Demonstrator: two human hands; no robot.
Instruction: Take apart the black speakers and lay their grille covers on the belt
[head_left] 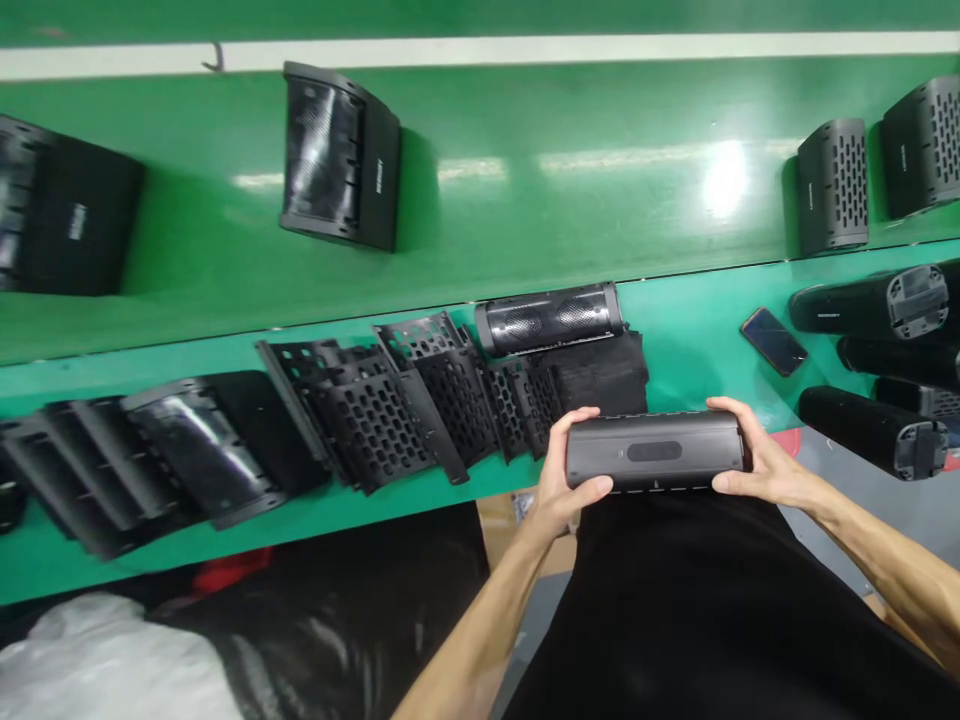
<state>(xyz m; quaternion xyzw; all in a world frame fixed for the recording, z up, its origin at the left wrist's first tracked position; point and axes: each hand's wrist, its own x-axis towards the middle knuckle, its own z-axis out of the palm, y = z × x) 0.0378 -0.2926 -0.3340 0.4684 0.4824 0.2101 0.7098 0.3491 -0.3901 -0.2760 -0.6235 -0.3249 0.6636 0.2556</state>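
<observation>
A dark grey speaker [655, 470] lies level between both hands at the front edge of the bench. My left hand [564, 470] grips its left end, thumb on the near face and fingers over the far edge. Its right end is held the same way by my right hand [754, 460]. A small oval panel shows on the face turned up to me. Just beyond is a dark pad [600, 372], with another speaker [551, 318] resting along it, its two round drivers showing. Perforated black grilles [382, 425] lie in an overlapping row left of my left hand.
Several speakers [870, 305] crowd the right end of the bench, near a phone [774, 341]. Two box-shaped units, one a black speaker [341, 155], stand on the green belt [525, 220] at the left. More housings [202, 450] lie on the bench at left.
</observation>
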